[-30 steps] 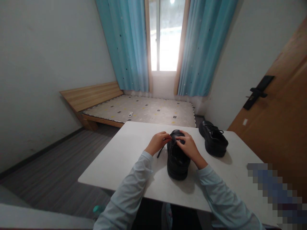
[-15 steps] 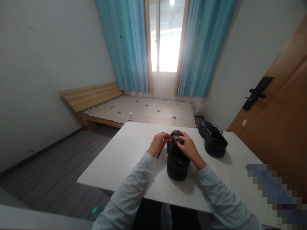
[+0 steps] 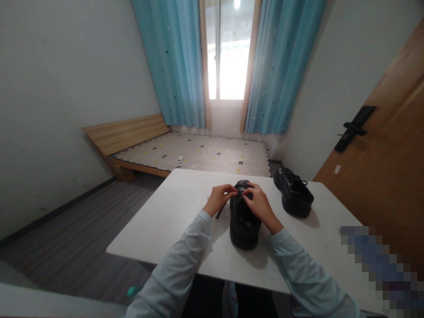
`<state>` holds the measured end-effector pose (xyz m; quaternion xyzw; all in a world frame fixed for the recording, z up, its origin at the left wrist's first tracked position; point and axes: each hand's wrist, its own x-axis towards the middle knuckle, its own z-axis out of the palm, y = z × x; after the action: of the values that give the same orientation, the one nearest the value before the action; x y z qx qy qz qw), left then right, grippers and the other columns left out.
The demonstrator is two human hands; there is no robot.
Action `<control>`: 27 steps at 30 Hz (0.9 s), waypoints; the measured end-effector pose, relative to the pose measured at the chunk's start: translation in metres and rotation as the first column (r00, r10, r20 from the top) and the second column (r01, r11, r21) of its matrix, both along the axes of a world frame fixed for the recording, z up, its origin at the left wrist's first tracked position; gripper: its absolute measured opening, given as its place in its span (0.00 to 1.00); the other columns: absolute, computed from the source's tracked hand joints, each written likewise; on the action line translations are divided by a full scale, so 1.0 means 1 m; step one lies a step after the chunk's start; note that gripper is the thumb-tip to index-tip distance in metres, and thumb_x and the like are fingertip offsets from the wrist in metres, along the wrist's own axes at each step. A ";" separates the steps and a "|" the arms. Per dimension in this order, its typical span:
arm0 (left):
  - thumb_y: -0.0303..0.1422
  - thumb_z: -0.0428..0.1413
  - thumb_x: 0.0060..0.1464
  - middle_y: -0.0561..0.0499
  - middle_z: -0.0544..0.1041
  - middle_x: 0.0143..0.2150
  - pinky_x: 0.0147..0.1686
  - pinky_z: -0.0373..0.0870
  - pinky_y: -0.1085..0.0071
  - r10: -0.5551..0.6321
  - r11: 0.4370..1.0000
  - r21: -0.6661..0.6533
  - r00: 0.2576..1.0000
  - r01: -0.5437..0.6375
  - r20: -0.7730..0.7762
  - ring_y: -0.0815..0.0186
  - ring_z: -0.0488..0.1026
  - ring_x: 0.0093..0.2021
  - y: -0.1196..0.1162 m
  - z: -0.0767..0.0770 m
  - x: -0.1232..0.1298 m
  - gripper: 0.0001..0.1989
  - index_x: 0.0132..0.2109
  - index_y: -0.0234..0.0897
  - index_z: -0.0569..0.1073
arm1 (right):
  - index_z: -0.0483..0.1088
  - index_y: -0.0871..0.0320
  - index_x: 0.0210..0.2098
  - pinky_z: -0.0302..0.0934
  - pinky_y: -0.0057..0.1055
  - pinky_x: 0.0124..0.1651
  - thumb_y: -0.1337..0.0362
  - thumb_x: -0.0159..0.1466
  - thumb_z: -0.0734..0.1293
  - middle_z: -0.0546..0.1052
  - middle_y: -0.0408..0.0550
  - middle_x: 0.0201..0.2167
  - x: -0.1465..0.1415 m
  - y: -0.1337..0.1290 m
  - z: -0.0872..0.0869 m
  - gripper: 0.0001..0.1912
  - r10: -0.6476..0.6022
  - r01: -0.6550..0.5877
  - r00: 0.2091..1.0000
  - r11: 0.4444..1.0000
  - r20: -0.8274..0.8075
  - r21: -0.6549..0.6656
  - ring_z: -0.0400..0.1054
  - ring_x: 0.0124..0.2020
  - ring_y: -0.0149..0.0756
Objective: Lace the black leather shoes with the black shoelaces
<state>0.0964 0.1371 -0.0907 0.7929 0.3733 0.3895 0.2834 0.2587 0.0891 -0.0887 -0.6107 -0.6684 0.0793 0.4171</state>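
A black lace-up shoe (image 3: 244, 232) rests on the white table (image 3: 159, 216), its toe away from me and its opening toward me. My left hand (image 3: 219, 197) pinches a black lace at the shoe's left side, and a loose lace end hangs below the fingers. At the right side of the tongue, my right hand (image 3: 258, 201) has its thumb and fingers closed on the lacing; the exact part between them is too small to make out. Another black shoe (image 3: 296, 196), its lace tied, stands farther right on the table, untouched.
Beyond the table is a bed (image 3: 205, 150) with a small white object (image 3: 179, 159) on it. A wooden door (image 3: 380, 145) with a black handle stands at the right. A blurred, pixelated patch covers the table's right edge. Something green (image 3: 132, 291) lies on the floor at lower left.
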 end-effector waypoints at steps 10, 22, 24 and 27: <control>0.36 0.51 0.56 0.49 0.80 0.33 0.41 0.69 0.69 0.259 0.962 -0.109 0.964 -0.251 0.064 0.65 0.76 0.37 0.019 -0.013 -0.006 0.12 0.35 0.36 0.76 | 0.68 0.57 0.26 0.56 0.44 0.55 0.68 0.57 0.61 0.72 0.54 0.43 0.001 0.001 -0.006 0.05 -0.012 0.017 0.999 0.995 -0.048 0.100 0.65 0.48 0.44; 0.29 0.56 0.51 0.48 0.80 0.33 0.42 0.69 0.67 0.193 0.977 -0.067 0.970 -0.205 -0.145 0.63 0.76 0.36 0.025 -0.025 -0.004 0.10 0.42 0.37 0.76 | 0.62 0.55 0.27 0.58 0.44 0.50 0.68 0.57 0.58 0.71 0.53 0.36 0.000 -0.002 -0.001 0.04 -0.036 0.052 0.992 0.990 -0.118 0.132 0.65 0.43 0.44; 0.30 0.56 0.51 0.49 0.79 0.34 0.41 0.69 0.68 0.172 0.983 -0.038 0.970 -0.181 -0.172 0.64 0.75 0.36 0.026 -0.025 -0.004 0.10 0.41 0.37 0.77 | 0.62 0.55 0.27 0.58 0.43 0.49 0.68 0.57 0.58 0.71 0.53 0.35 0.001 -0.001 0.001 0.04 -0.044 0.062 0.990 0.988 -0.133 0.140 0.65 0.42 0.44; 0.32 0.56 0.50 0.50 0.78 0.32 0.40 0.68 0.69 0.144 0.989 0.001 0.965 -0.147 -0.219 0.65 0.74 0.35 0.027 -0.026 -0.003 0.07 0.37 0.37 0.77 | 0.63 0.56 0.28 0.58 0.44 0.48 0.67 0.58 0.58 0.72 0.53 0.36 0.005 -0.001 0.005 0.04 -0.059 0.084 0.985 0.984 -0.159 0.158 0.65 0.42 0.44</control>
<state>0.0936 0.1636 -0.1166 0.7992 0.4621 0.3170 0.2174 0.2633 0.0886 -0.0835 -0.5901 -0.6160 0.0559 0.5189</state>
